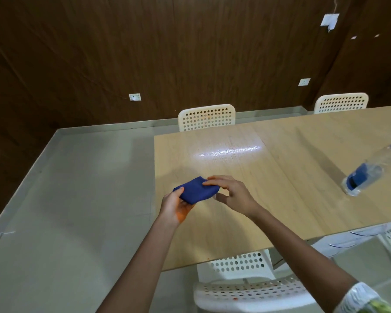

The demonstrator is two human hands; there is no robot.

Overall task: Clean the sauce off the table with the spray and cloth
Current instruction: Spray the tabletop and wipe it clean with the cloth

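both hands grip the folded blue cloth (198,190) at centre frame, over the table's (280,172) left edge: left hand (175,205) closed under it, right hand (229,192) pinching its top. better to fold the dirty side inward. the spray bottle (368,170) stands at the right edge; its clear body looks mostly empty.

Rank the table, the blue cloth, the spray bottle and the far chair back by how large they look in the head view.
1. Wooden table, by far the largest.
2. Far white chair back.
3. Spray bottle, cut off by the frame edge, so its rank against the cloth is unsure.
4. Folded blue cloth, partly covered by both hands.
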